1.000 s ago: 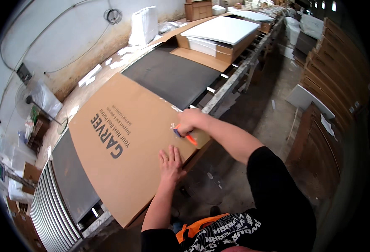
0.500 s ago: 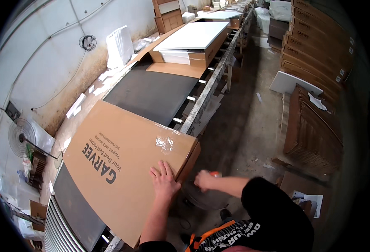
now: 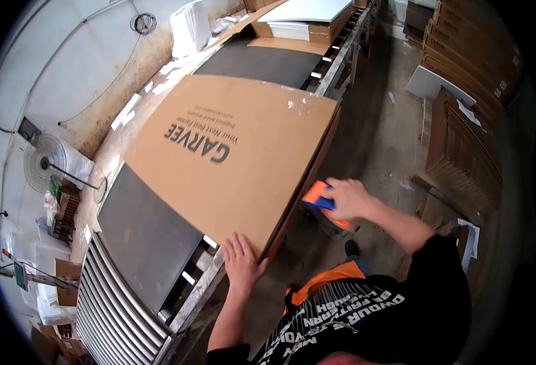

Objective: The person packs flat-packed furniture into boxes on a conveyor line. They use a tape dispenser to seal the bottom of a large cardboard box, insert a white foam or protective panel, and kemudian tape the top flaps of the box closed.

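Note:
A large flat brown cardboard box (image 3: 231,152) with dark printing lies on the dark conveyor belt (image 3: 140,237). My left hand (image 3: 241,260) rests flat on the box's near corner, fingers spread. My right hand (image 3: 347,199) grips an orange and blue tape dispenser (image 3: 318,198) held against the box's near side edge, below the top face. A patch of clear tape (image 3: 298,103) shines at the box's far right corner.
Steel rollers (image 3: 107,310) continue the line at the lower left. Farther up the belt sits an open box with white panels (image 3: 307,18). Stacks of flat cardboard (image 3: 469,61) line the right side. A fan (image 3: 46,161) stands by the left wall.
My right hand has come off the box's top and dropped with the tape dispenser to the near side edge. My left hand has slid down to the near corner.

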`<action>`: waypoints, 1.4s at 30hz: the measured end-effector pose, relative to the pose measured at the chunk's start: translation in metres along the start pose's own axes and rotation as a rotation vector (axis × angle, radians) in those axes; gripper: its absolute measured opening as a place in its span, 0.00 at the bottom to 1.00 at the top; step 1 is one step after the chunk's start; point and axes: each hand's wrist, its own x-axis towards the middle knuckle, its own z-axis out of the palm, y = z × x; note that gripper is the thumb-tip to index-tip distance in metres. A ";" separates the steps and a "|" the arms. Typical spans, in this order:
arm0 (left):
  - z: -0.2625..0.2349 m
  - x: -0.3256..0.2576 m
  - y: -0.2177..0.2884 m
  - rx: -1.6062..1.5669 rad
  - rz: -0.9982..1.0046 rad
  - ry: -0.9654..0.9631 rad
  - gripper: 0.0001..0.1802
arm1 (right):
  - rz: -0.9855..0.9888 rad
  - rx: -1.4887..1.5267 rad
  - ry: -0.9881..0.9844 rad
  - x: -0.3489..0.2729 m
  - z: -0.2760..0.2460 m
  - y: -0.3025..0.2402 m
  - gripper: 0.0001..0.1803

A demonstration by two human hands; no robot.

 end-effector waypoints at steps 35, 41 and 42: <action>-0.061 0.302 0.195 -0.165 0.300 0.212 0.64 | 0.386 1.651 0.148 0.037 0.048 0.282 0.43; -0.025 0.378 0.223 -0.072 0.271 0.226 0.54 | 0.123 1.640 -0.011 0.177 -0.075 0.362 0.34; -0.029 0.375 0.228 -0.125 0.300 0.249 0.51 | 0.077 1.656 -0.107 0.199 -0.075 0.389 0.30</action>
